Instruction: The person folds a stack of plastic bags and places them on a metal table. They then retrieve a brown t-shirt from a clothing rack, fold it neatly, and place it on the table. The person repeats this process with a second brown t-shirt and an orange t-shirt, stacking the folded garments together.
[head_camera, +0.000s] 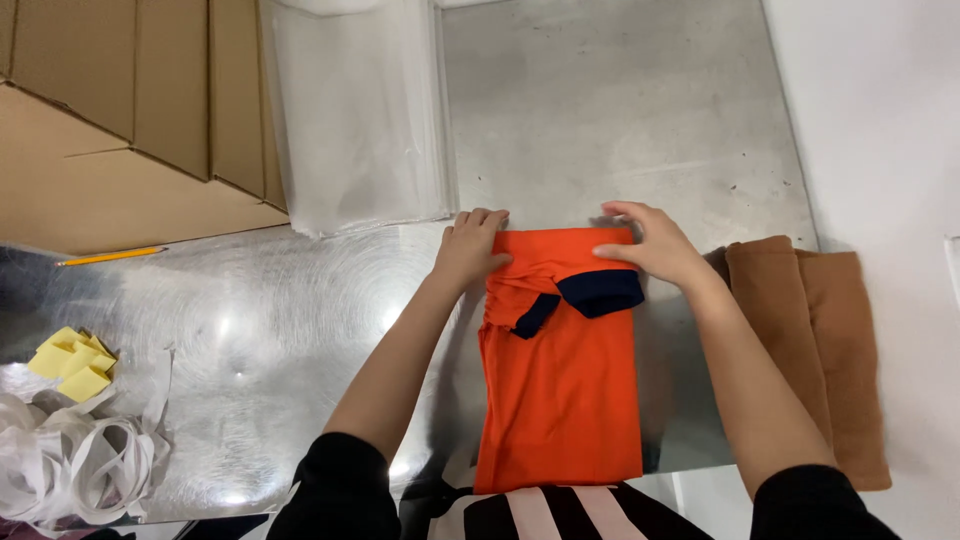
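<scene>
Both hands — left hand (470, 245), right hand (650, 245) — press flat, fingers together, on the shirt's (560, 400) top edge (bare table (620, 110) beyond).

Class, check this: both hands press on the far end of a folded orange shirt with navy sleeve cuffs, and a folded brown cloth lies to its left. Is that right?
Not quite. The brown cloth lies to the right of the orange shirt, not the left, as the head view shows. The rest holds: the left hand and right hand both press on the shirt's far end, by the navy cuffs.
</scene>
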